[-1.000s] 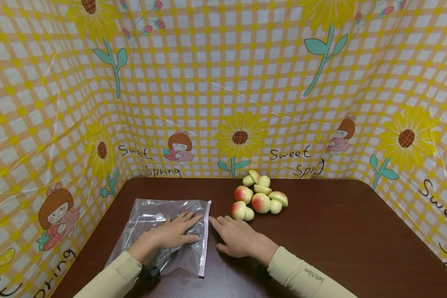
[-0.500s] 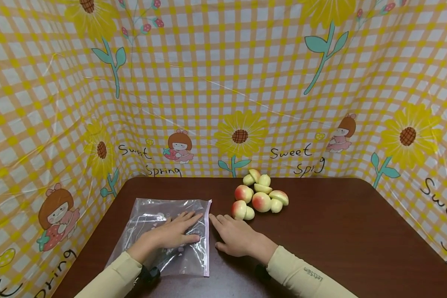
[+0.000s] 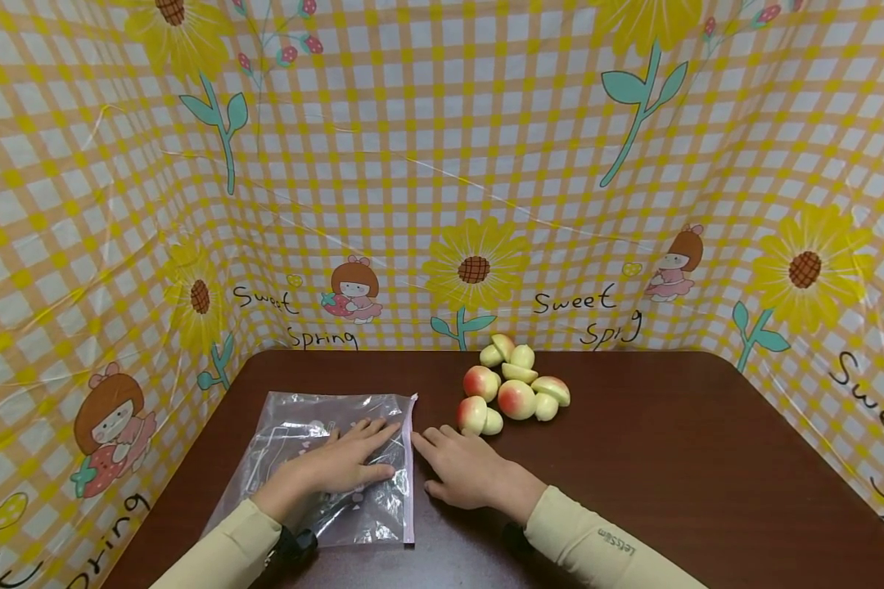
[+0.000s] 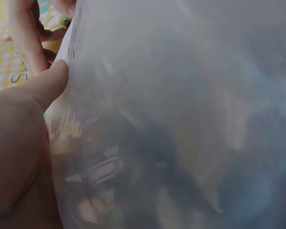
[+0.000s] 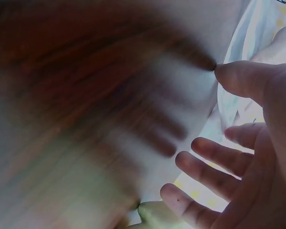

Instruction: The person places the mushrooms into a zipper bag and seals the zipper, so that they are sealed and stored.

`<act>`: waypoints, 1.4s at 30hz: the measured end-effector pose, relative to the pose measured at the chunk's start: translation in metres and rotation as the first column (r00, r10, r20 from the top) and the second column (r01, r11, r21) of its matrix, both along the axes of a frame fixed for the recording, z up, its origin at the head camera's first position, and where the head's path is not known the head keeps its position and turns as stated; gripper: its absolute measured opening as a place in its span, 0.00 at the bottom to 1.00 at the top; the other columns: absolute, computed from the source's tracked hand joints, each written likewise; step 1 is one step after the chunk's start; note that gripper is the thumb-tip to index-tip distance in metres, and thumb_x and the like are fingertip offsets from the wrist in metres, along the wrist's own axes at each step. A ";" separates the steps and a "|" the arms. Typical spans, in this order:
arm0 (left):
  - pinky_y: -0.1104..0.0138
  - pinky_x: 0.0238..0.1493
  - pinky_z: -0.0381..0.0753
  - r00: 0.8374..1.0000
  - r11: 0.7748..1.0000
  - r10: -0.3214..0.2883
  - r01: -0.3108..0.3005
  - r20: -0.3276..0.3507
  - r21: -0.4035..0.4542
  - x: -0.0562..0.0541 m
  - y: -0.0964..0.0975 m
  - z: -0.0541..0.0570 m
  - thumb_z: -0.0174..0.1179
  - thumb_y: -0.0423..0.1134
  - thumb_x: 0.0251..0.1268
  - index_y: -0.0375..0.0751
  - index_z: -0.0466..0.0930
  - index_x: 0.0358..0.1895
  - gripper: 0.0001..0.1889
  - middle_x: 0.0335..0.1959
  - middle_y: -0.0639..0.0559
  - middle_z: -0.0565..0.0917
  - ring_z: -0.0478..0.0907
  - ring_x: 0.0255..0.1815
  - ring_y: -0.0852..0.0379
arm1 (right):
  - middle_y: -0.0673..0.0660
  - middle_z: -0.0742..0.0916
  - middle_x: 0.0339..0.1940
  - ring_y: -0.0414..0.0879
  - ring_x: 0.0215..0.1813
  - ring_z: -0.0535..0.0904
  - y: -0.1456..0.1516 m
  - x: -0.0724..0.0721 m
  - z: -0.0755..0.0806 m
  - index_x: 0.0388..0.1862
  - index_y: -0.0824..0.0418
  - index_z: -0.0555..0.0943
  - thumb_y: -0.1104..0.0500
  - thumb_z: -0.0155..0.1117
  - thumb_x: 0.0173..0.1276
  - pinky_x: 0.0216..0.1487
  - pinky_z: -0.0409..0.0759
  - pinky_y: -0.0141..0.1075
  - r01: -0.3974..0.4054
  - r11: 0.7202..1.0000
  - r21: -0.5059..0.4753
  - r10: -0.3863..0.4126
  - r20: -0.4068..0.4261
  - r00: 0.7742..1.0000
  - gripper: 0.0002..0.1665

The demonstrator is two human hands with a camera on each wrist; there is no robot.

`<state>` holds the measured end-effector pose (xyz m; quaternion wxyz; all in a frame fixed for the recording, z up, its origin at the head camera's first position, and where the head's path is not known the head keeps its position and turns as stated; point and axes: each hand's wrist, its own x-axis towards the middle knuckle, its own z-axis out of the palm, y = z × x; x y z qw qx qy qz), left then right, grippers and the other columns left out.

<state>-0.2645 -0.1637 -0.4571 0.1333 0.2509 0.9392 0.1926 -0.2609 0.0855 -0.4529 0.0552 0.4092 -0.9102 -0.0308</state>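
Observation:
A clear plastic zip bag (image 3: pixel 379 515) lies flat on the dark table, its pink zip strip (image 3: pixel 408 491) along the right side. My left hand (image 3: pixel 342 462) rests palm down on the bag with fingers spread; in the left wrist view its thumb (image 4: pixel 52 83) lies against the film. My right hand (image 3: pixel 467 466) is just right of the strip, index fingertip right at the strip's edge. In the right wrist view its fingers (image 5: pixel 214 174) are loosely extended, apart from one another, and the thumb tip meets the shiny tabletop. Nothing is gripped in either hand.
Several toy mushrooms (image 3: pixel 517 400), pale yellow with red-blushed caps, sit in a cluster beyond my right hand. The nearest toy mushroom (image 3: pixel 474 415) is close to its knuckles. A checked cloth (image 3: pixel 486 164) walls the brown table (image 3: pixel 670 458) at the back and sides.
The near end of the zip strip has swung right, so the strip now lies straighter. My right hand has shifted very slightly left towards it. The left hand stays in place.

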 end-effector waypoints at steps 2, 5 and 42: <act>0.28 0.73 0.40 1.000 1.000 0.001 -0.001 -0.001 0.004 -0.001 -0.001 -0.001 0.49 0.63 0.75 0.55 0.50 0.82 0.39 0.82 0.40 0.52 0.43 0.82 0.33 | 0.54 0.80 0.60 0.49 0.59 0.77 -0.001 0.000 0.000 0.74 0.56 0.70 0.43 0.67 0.67 0.53 0.81 0.44 -0.009 1.000 0.014 0.009 -0.011 1.000 0.39; 0.28 0.73 0.40 1.000 1.000 0.003 -0.003 0.001 0.011 -0.001 -0.002 -0.002 0.49 0.63 0.75 0.55 0.49 0.82 0.39 0.82 0.41 0.52 0.43 0.82 0.34 | 0.53 0.81 0.58 0.48 0.57 0.77 -0.002 0.000 0.001 0.72 0.54 0.73 0.43 0.65 0.69 0.48 0.81 0.44 -0.023 1.000 0.020 0.024 -0.022 0.999 0.36; 0.25 0.70 0.41 1.000 0.994 -0.015 0.013 -0.023 -0.108 0.003 0.001 -0.004 0.56 0.70 0.64 0.54 0.55 0.81 0.46 0.83 0.39 0.49 0.41 0.83 0.36 | 0.55 0.86 0.53 0.50 0.56 0.80 -0.010 0.000 -0.005 0.66 0.51 0.80 0.35 0.60 0.71 0.52 0.83 0.47 0.030 0.999 0.044 -0.033 0.064 0.997 0.32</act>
